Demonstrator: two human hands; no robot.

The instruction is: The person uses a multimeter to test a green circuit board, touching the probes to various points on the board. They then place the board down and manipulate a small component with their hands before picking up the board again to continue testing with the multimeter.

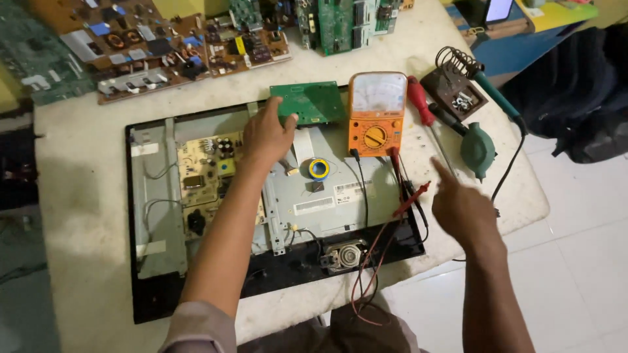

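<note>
An opened flat-screen chassis (150, 216) lies back-up on the white table, with a yellowish power board (203, 173) inside. My left hand (267, 134) grips the left edge of a green circuit board (314, 101) resting at the chassis top. My right hand (458, 202) hovers at the right with its index finger pointing toward a red-handled screwdriver (422, 101). An orange analog multimeter (376, 111) sits between the hands, its red probe (412, 199) and black lead trailing over the metal plate. A blue-and-yellow solder roll (318, 168) lies on the plate.
Several loose circuit boards (150, 46) lie along the table's far edge. A soldering iron stand (458, 85), a teal-handled iron (497, 95) and a green desoldering bulb (477, 149) sit at the right. A speaker (343, 255) sits at the chassis bottom. The table's right edge drops to a tiled floor.
</note>
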